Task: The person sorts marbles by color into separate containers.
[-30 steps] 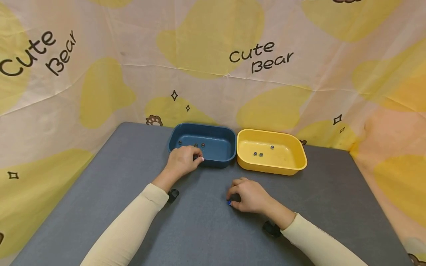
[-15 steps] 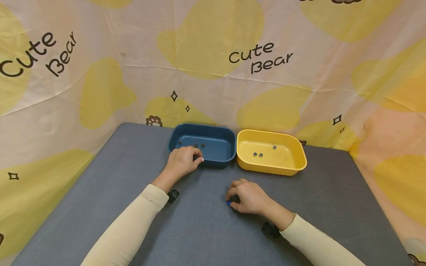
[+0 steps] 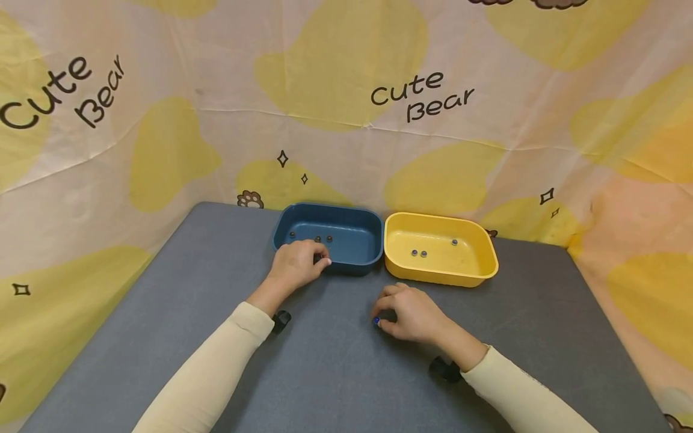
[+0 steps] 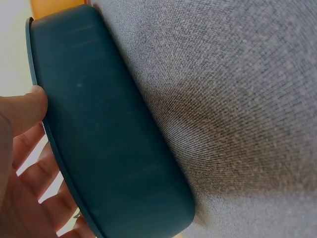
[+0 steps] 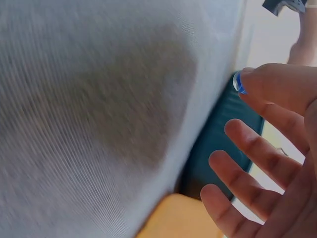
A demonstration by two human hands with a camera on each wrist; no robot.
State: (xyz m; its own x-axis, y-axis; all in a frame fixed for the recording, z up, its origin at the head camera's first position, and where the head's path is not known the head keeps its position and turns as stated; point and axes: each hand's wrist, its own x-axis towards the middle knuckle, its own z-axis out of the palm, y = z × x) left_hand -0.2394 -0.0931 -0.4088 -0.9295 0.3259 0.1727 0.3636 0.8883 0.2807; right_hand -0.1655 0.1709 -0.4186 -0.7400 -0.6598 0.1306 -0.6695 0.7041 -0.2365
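My right hand [image 3: 414, 314] pinches a blue and white marble [image 5: 238, 83] between thumb and index finger, over the grey table in front of the yellow bin [image 3: 441, 278]; its other fingers are spread in the right wrist view. With my left hand [image 3: 295, 263] I hold the near rim of the dark blue bin [image 4: 104, 114], thumb on the outer side and fingers behind the wall. Three small brownish marbles [image 3: 329, 239] show inside the blue bin. In the yellow one lie three bluish marbles [image 3: 424, 254], two close together and one farther right.
Both bins stand side by side at the back of the grey table [image 3: 335, 373], near a printed cloth backdrop [image 3: 325, 72]. A dark band [image 3: 445, 369] is on my right wrist, and another [image 3: 281, 322] on my left.
My right hand has shifted slightly forward with the blue marble. One marble in the yellow bin has rolled to the right. The left hand has stayed at the blue bin's rim.
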